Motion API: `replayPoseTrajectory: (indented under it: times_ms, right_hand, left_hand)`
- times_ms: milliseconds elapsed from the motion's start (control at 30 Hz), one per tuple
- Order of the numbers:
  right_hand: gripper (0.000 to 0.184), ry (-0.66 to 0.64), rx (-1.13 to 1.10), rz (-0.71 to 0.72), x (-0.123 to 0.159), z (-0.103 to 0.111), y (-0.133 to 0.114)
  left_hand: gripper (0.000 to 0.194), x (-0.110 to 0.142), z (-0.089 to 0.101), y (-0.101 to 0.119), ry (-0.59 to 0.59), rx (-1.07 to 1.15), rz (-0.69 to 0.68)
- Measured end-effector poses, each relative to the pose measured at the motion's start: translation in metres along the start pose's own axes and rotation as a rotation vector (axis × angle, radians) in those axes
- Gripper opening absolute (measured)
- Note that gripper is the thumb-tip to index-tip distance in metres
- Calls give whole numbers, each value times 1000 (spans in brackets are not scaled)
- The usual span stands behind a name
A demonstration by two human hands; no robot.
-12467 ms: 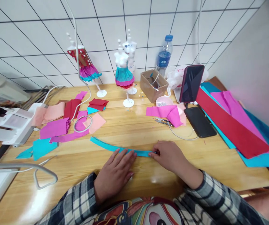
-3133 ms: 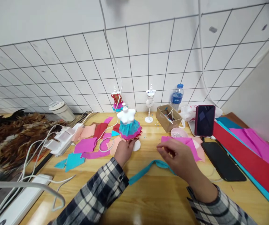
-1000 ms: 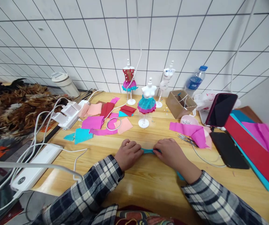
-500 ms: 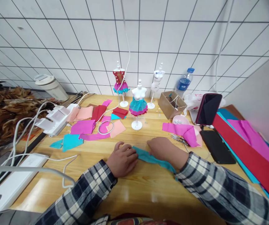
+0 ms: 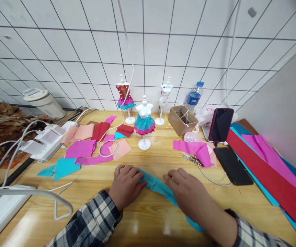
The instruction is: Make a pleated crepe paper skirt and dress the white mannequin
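Observation:
A long narrow teal strip of crepe paper (image 5: pixel 155 184) runs slantwise over the table between my two hands. Its far left end is pinched between the thumb and fingers of my left hand (image 5: pixel 126 186). My right hand (image 5: pixel 189 192) lies across the strip with its fingers curled together at the strip's upper edge; its thumb is hidden. The strip's tail comes out below that palm toward the table's front. Beyond my hands stands a small white dress form (image 5: pixel 144 110) wearing a teal and magenta ruffled skirt (image 5: pixel 144 124).
Two more dress forms stand behind, near a cardboard box (image 5: pixel 180 125). Tweezers (image 5: pixel 191 158) lie beside magenta paper (image 5: pixel 191 147) on the right, near a black phone (image 5: pixel 234 166). Coloured paper pieces (image 5: pixel 81 149), a power strip (image 5: pixel 50 142) and cables lie left. Long paper sheets (image 5: pixel 269 175) cover the right edge.
My right hand has shifted toward me and turned, its fingers now farther along the strip. More of the strip shows between my hands. The camera view has tilted and moved slightly.

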State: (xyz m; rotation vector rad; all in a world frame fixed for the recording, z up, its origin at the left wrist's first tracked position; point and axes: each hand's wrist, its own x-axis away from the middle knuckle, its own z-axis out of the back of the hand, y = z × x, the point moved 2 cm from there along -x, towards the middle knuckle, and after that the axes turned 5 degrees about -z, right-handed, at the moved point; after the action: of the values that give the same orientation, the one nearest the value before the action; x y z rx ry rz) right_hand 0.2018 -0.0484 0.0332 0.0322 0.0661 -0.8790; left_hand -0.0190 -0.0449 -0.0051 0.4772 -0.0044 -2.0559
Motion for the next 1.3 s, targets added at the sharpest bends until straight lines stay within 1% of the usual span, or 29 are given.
replayPoseTrajectory:
  times_ms: [33,67,100,133,200,267,300,367,433,467,600,667,700,767,833,867,900,933,967,1000,1067,1100,1167,1233,1300]
  right_hand:
    - [32,13,-44,35,3,-5,-9]
    - [38,19,-74,60,7,-12,-18]
    - [45,21,-85,43,12,-20,-25]
    - [51,0,-77,-22,16,-28,-29]
    - [55,-54,-73,-99,24,-40,-30]
    - [57,-122,-83,-165,32,-45,-21]
    - [55,-160,-88,-194,36,-45,-15]
    - [47,-214,-90,-237,41,-41,-1]
    - [40,-226,-85,-241,45,-36,10]
    - [41,-220,-82,-224,45,-33,15]
    - [60,-197,-65,-92,38,-20,32]
    - [67,-186,-76,-57,30,-10,36]
    - [68,-171,-81,-62,26,-5,37]
    - [60,-118,-82,-97,20,2,34]
    - [49,-47,-82,-131,17,-1,27]
    - [49,-23,-96,-124,17,-6,23]
    - [52,-11,-122,-100,18,-14,19]
    - [61,-13,-158,-62,18,-23,15]
    - [70,-30,-193,-15,19,-32,11]
    - [73,-59,-223,24,20,-41,9]
    - [75,-132,-272,69,21,-54,8]
    - [75,-164,-291,77,21,-57,9]
    - [78,-196,-314,87,20,-55,13]
    - [79,-172,-310,108,18,-47,17]
    - [79,-103,-274,115,17,-36,20]
  left_hand:
    - [12,0,0,1,-10,-7,14]
    - [13,0,1,1,-17,-15,27]
    - [15,1,1,1,-22,-23,36]
    - [16,1,1,1,-24,-31,40]
    - [20,2,1,0,-20,-45,45]
    - [21,3,2,-1,-14,-58,48]
    - [22,3,2,-1,-14,-64,49]
    - [21,4,2,-1,-20,-76,53]
    - [22,3,2,0,-27,-90,62]
    - [23,3,2,1,-31,-99,68]
    - [27,3,2,6,-41,-144,87]
    - [30,3,5,2,-34,-161,88]
    - [30,3,8,-3,-25,-168,92]
    - [29,3,17,-22,-4,-193,130]
    - [30,2,30,-49,-1,-249,221]
    - [32,2,37,-64,-26,-290,273]
    - [34,1,42,-79,-75,-322,320]
    - [36,0,46,-92,-115,-335,374]
    - [36,0,49,-103,-160,-328,403]
    - [34,-1,50,-112,-185,-321,415]
    - [31,-2,49,-124,-211,-302,432]
    - [30,-2,47,-128,-209,-295,439]
    - [28,-1,44,-133,-182,-279,457]
    - [29,1,41,-137,-118,-261,478]
    - [30,2,39,-142,-31,-229,500]
